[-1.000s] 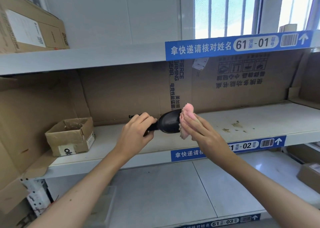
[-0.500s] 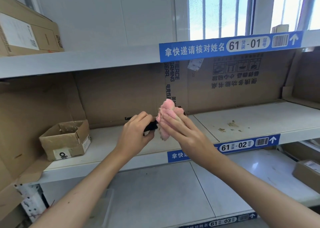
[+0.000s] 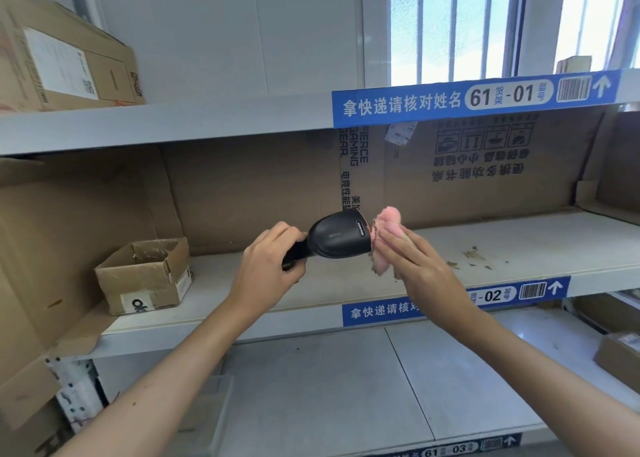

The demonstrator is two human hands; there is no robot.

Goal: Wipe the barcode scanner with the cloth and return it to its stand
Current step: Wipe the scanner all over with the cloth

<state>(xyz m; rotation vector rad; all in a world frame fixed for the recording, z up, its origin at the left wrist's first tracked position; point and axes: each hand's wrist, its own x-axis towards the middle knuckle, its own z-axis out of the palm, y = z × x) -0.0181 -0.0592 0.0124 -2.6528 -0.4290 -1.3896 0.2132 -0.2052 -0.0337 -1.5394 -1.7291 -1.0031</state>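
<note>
A black barcode scanner [image 3: 337, 238] is held sideways in front of the middle shelf, its head pointing right. My left hand [image 3: 268, 269] is wrapped around its handle. My right hand [image 3: 412, 262] holds a bunched pink cloth [image 3: 386, 224] pressed against the scanner's front face. The top of the scanner's head is uncovered. No stand is in view.
The grey middle shelf [image 3: 519, 245] carries a small open cardboard box [image 3: 145, 273] at the left and brown scraps [image 3: 472, 255] at the right. Flattened cardboard [image 3: 242, 189] lines the back. A large box [image 3: 65, 61] sits on the top shelf; another box [image 3: 620, 356] lies lower right.
The cloth has slid off the top of the scanner's head to its right end, uncovering the black head. My left hand keeps its grip on the handle.
</note>
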